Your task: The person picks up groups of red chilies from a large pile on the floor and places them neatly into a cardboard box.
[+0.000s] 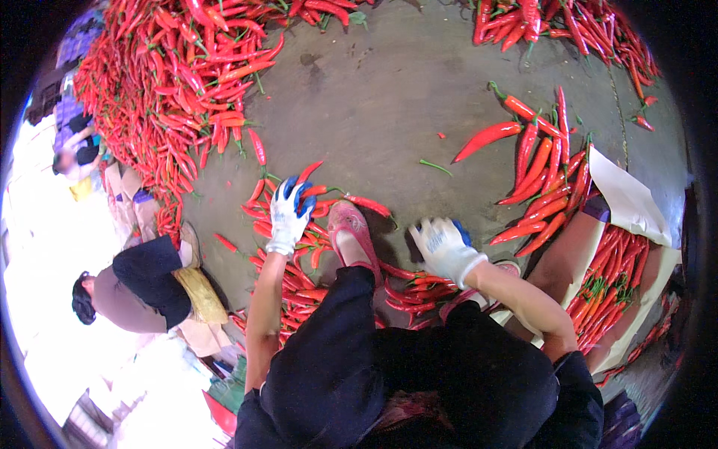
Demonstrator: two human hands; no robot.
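Note:
My left hand [290, 217], in a white glove with blue-coated fingers, rests over a loose heap of red chili peppers [303, 295] beside my pink shoe [350, 228]. Its fingers are spread among the chilies, and I see none gripped. My right hand [446, 247], gloved the same way, hovers over or touches the grey floor to the right of that shoe. Slightly blurred, its fingers look apart with no chili showing in them. Between my feet lie more chili peppers [419, 292], partly hidden by my legs and right hand.
A big chili pile [149, 97] fills the upper left, and another pile [576, 30] lies at upper right. Loose chilies [542, 168] lie beside an open paper-lined carton [632, 198] packed with chilies. A co-worker [142, 288] is low down at the left.

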